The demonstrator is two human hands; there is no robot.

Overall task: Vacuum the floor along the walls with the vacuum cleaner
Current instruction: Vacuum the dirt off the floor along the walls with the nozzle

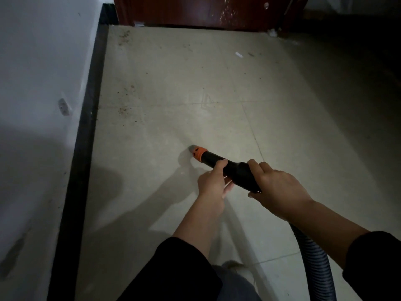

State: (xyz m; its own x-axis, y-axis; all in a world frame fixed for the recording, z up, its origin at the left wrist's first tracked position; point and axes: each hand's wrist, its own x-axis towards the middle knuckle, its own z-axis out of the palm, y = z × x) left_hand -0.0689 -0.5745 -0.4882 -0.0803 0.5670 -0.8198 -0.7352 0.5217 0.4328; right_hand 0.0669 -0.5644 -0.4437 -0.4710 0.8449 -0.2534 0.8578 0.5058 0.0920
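The vacuum's black nozzle tube (235, 170) has an orange collar and a grey tip (193, 148) that points down-left at the pale tiled floor (173, 83). My left hand (213, 182) grips the tube from the left, fingers curled round it. My right hand (280, 187) holds its rear end from above. A ribbed grey hose (314, 261) runs from under my right wrist to the bottom edge. The tip lies well right of the black baseboard (86, 137) under the white left wall (39, 83).
Dark specks of dirt (127, 109) lie on the floor near the baseboard, with more toward the far corner. A white scrap (238, 54) lies farther ahead. A dark red wooden door (206, 11) closes the far end. The right side is in deep shadow.
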